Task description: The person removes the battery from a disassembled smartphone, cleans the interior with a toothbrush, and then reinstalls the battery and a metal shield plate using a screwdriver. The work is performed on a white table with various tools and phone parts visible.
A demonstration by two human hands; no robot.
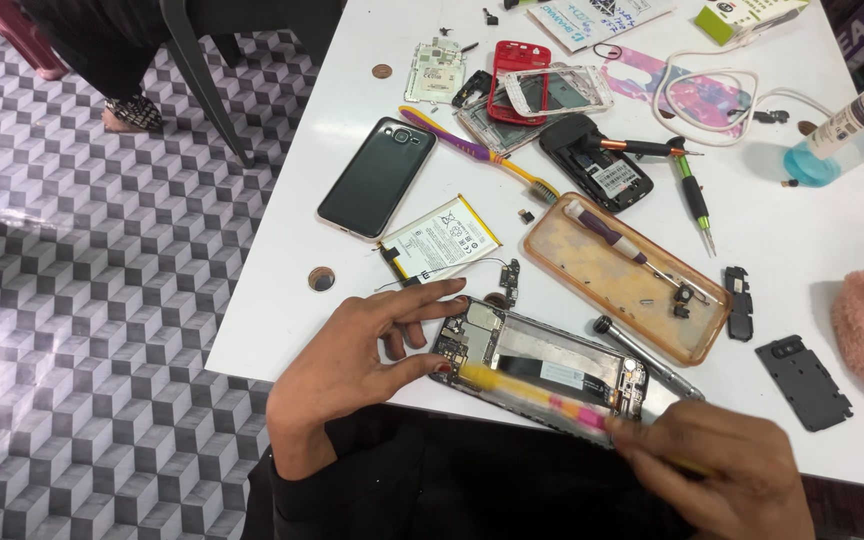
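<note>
We see two bare hands w/ no gloves, rings, watch or bands. Left hand (357,365): short nails, thumbnail tip looks dark reddish — can't tell if polish or stain. Wrist bare down to a black sleeve cuff at the bottom of the view, by the table's (282,300) near edge. Right hand (727,460): blurred, knuckles and back showing, no jewellery we can make out; its wrist and sleeve are cut off by the frame. Between the arms — dark, plain black clothing across torso/lap, no pattern, logo or buttons visible.
</note>
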